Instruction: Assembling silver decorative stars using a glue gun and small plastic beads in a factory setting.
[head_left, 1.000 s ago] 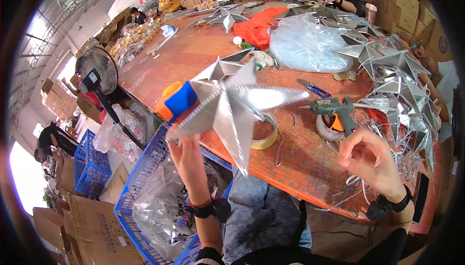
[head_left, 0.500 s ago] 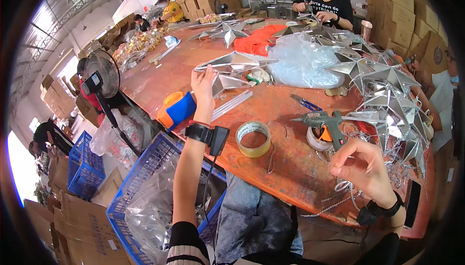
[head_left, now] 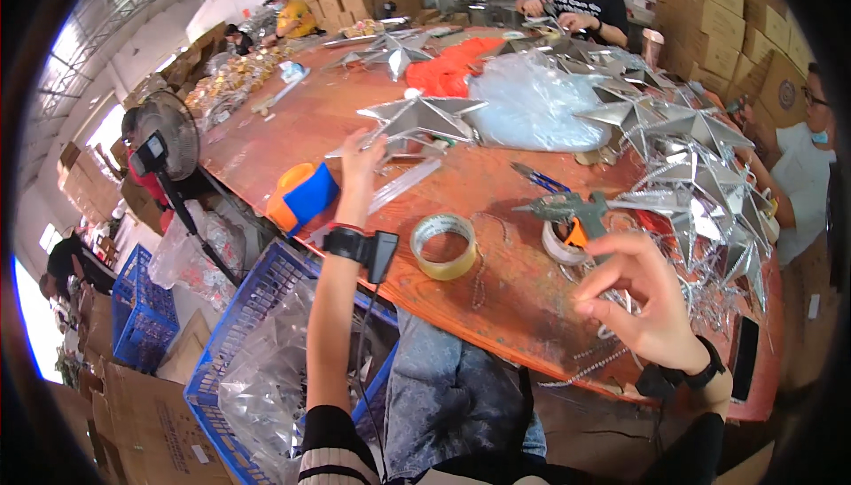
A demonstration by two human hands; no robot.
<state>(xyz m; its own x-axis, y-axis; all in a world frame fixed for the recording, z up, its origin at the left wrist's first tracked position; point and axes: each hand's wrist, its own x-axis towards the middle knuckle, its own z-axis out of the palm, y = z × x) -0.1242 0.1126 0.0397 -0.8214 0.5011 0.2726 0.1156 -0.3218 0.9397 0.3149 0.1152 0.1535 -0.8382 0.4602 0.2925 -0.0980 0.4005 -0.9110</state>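
My left hand (head_left: 361, 162) is closed on a silver star (head_left: 420, 118), gripping it at its near left point, above the table. Another silver piece lies just beneath it, partly hidden. My right hand (head_left: 645, 301) hovers over the near right of the table, thumb and forefinger tips brought close together in a pinch. Whatever they hold, if anything, is too small to make out. Just beyond it lies a green glue gun (head_left: 560, 207), partly covered by my fingers, beside a white tape roll (head_left: 564, 244). A clear tape roll (head_left: 442, 246) sits between my hands.
Silver stars (head_left: 694, 185) and bead strands crowd the right side. Beyond are a plastic bag (head_left: 532, 104) and red cloth (head_left: 448, 68). Pliers (head_left: 539, 177), an orange-and-blue holder (head_left: 303, 197) and a phone (head_left: 743, 359) lie nearby. A blue crate (head_left: 206, 370) stands lower left; co-workers sit around.
The star has tilted, showing more of its face, and my left hand has dropped slightly. My right hand has moved a little left and up, its fingers more arched. The whole view has shifted slightly.
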